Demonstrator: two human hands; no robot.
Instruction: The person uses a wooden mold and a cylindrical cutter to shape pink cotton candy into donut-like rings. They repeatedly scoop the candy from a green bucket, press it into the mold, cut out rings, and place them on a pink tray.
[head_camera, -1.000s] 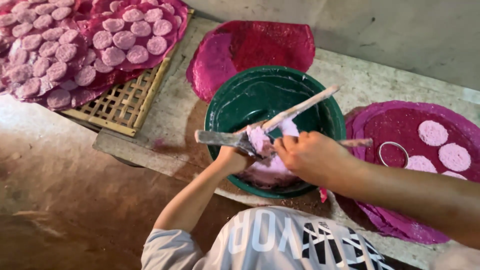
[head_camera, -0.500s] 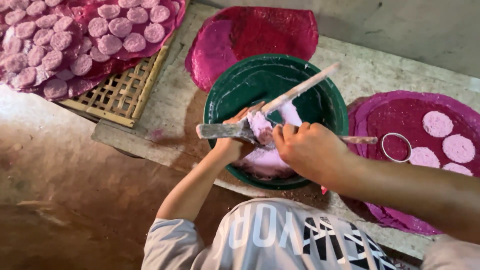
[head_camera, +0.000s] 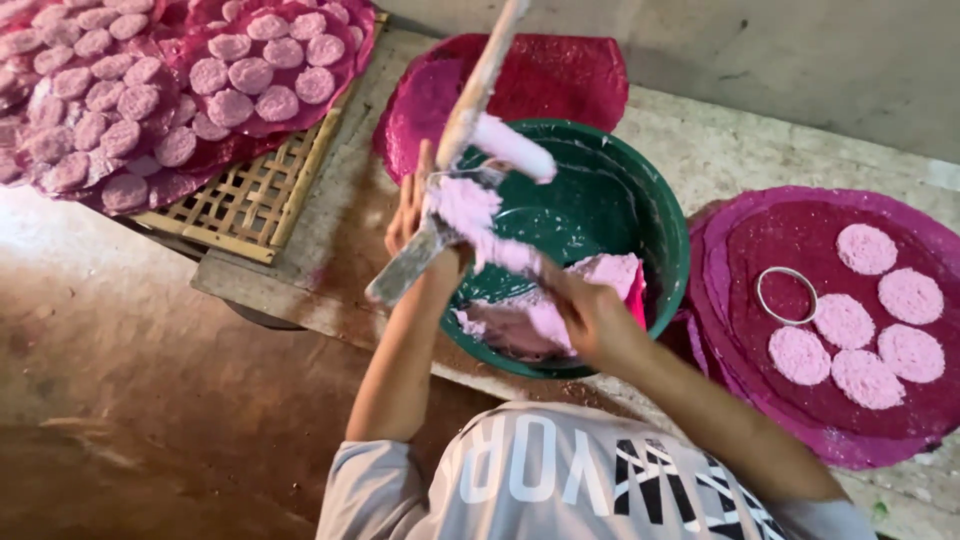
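Left hand (head_camera: 408, 212) clamped on flat metal scraper (head_camera: 412, 262) loaded with pink dough (head_camera: 466, 207), right hand (head_camera: 592, 318) gripping wooden stick (head_camera: 484, 72), both above green basin (head_camera: 610, 205) on desk (head_camera: 350, 240), pink discs (head_camera: 860, 330) on magenta mat (head_camera: 760, 250) alongside.

wall (head_camera: 800, 60): grey, plain | floor (head_camera: 130, 400): reddish-brown, worn | bench (head_camera: 700, 150): speckled stone

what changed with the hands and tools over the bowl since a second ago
The left hand has lifted its flat scraper from low over the green bowl to above the near-left rim. The long stick, earlier slanting across the bowl, now stands steeper, coated in pink paste. The right hand has shifted down to the paste at the near side. The bowl, metal ring and pink discs stayed put.
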